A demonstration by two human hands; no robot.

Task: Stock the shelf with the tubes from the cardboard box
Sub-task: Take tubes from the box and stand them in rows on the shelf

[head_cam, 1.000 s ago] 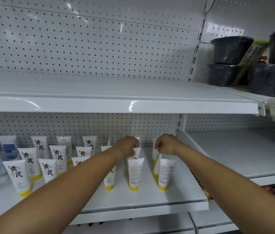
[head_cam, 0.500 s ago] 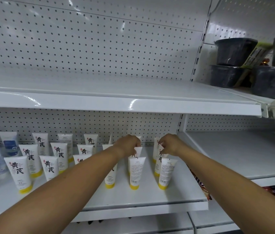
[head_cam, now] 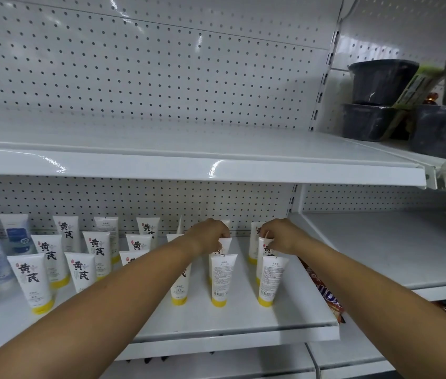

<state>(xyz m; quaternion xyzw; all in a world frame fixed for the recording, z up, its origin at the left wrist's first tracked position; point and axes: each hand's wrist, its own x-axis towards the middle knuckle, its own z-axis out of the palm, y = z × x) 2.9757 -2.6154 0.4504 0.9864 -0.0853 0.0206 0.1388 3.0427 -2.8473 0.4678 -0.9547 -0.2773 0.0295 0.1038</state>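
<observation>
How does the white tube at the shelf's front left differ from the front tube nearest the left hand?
The front-left tube shows large black characters; the other tube shows small print and a barcode. The front-left tube stands far from both hands; the other tube stands just before the left hand. Both are white, upright on yellow caps.

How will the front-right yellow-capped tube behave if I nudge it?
Likely tips easily: the front-right tube stands on its narrow yellow cap. Probably light, with a soft squeezable body. Falling backward, it could hit the tube behind it.
</observation>
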